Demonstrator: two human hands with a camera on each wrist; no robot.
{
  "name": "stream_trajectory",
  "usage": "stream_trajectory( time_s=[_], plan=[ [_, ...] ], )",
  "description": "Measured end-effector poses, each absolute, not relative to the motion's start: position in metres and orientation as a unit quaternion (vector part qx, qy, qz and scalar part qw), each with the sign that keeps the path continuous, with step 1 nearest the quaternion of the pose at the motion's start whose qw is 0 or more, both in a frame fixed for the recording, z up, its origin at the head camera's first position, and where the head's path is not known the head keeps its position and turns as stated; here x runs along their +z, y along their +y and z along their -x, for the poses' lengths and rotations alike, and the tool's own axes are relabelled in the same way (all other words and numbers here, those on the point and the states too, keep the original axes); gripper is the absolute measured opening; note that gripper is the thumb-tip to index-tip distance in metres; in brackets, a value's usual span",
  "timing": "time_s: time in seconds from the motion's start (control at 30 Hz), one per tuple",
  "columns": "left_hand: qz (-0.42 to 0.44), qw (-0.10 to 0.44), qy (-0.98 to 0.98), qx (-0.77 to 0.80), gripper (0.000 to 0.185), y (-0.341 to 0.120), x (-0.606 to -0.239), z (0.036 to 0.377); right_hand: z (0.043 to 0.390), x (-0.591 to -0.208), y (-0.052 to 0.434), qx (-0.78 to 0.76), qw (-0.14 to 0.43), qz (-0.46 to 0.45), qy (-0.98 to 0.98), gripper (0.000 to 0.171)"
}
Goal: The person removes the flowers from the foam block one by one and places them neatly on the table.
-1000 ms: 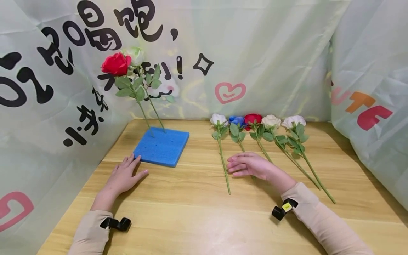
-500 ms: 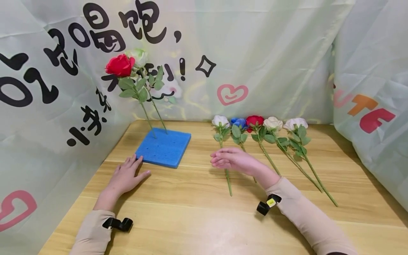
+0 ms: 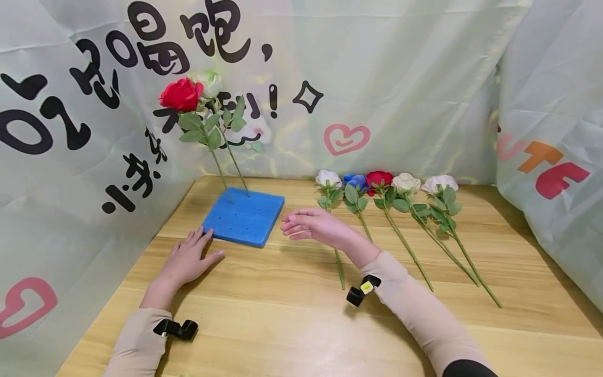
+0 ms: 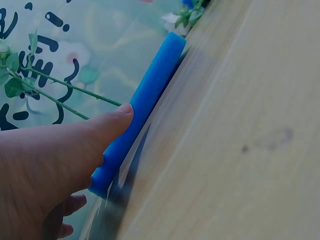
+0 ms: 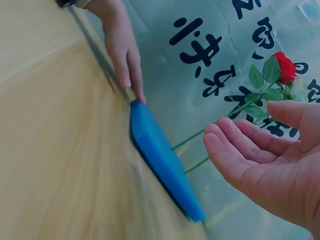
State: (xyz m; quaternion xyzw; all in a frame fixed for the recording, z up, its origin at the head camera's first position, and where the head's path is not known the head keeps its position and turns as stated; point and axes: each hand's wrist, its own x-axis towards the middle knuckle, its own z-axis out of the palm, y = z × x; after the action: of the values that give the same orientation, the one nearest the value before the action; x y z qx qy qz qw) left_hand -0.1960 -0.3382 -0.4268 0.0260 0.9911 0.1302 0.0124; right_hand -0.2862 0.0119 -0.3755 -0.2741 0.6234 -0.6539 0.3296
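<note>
A flat blue foam block (image 3: 242, 222) lies on the wooden table, with small holes in its top. Two artificial roses, one red (image 3: 181, 95) and one pale green-white (image 3: 207, 84), stand upright in its back part. My left hand (image 3: 188, 259) rests at the near left corner, its fingertips touching the foam edge and its thumb spread. Just right of the block, my right hand (image 3: 313, 226) hovers over the table with relaxed fingers and nothing in them. In the right wrist view that hand (image 5: 265, 150) has its palm turned up, fingers slightly bent.
Several roses lie in a row on the right: a white one (image 3: 328, 179), a blue one (image 3: 356, 182), a red one (image 3: 379, 178), a cream one (image 3: 406, 183) and a pale pink-white one (image 3: 439, 184). Printed cloth (image 3: 400, 78) encloses the table (image 3: 282, 324).
My right hand has moved left, from beside the white rose's stem, across it, to near the foam block. The left hand keeps its place at the block's corner.
</note>
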Motion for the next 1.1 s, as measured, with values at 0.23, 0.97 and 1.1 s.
stream_trajectory(
  time_s=[0.23, 0.97, 1.1],
  plan=[
    [-0.025, 0.011, 0.991, 0.132, 0.086, -0.34, -0.428, 0.196, 0.295, -0.364, -0.019, -0.699, 0.318, 0.254, 0.588, 0.04],
    [-0.021, 0.012, 0.992, 0.125, 0.086, -0.341, -0.43, 0.198, 0.34, -0.373, -0.108, -0.818, 0.193, 0.096, 0.533, 0.034],
    [-0.022, 0.009, 0.992, 0.124, 0.085, -0.34, -0.429, 0.198, 0.349, -0.379, -0.124, -0.821, 0.159, 0.075, 0.544, 0.038]
  ],
)
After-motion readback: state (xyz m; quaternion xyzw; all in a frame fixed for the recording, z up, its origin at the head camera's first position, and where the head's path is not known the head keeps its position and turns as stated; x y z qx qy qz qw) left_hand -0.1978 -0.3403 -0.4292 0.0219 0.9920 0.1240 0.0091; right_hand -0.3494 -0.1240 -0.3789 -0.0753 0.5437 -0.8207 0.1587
